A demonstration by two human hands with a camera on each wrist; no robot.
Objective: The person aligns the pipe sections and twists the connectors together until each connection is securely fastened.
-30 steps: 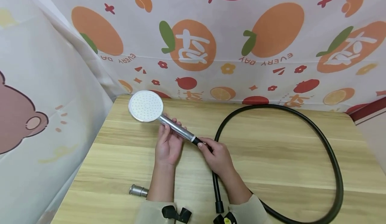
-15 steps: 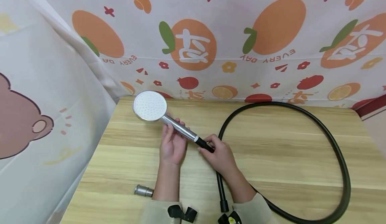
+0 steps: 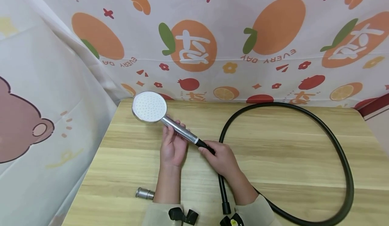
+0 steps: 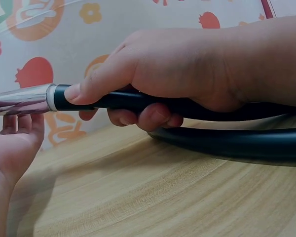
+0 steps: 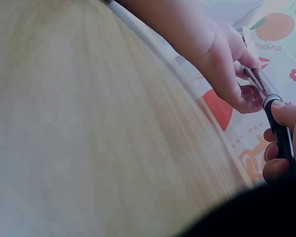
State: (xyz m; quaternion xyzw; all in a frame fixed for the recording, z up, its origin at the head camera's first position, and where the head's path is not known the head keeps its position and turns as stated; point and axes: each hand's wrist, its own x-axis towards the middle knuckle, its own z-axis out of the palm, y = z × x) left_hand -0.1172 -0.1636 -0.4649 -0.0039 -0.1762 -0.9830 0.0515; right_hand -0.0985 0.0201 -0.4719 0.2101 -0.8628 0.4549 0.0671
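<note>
A round shower head (image 3: 149,106) with a white nozzle face and chrome rim points up and to the left. My left hand (image 3: 173,148), palm up, holds its chrome handle (image 3: 181,130) between thumb and fingers. At the handle's lower end, a pale ring meets the black end of the hose (image 4: 74,96). Around that black end my right hand (image 3: 223,158) is wrapped, its thumb lying along the top near the joint. The left wrist view shows the right fingers curled beneath the hose. How far the joint is threaded is hidden.
The black hose (image 3: 341,158) loops widely over the wooden table (image 3: 288,172) on the right. Its other end fitting (image 3: 226,208) lies by my right sleeve. A small metal cylindrical fitting (image 3: 144,193) lies beside my left forearm. A fruit-print cloth (image 3: 231,50) hangs behind the table.
The right fingers loosened and lifted from the hose end half a second ago, and now close round it again. The left hand keeps its hold on the handle. The head view shifted slightly.
</note>
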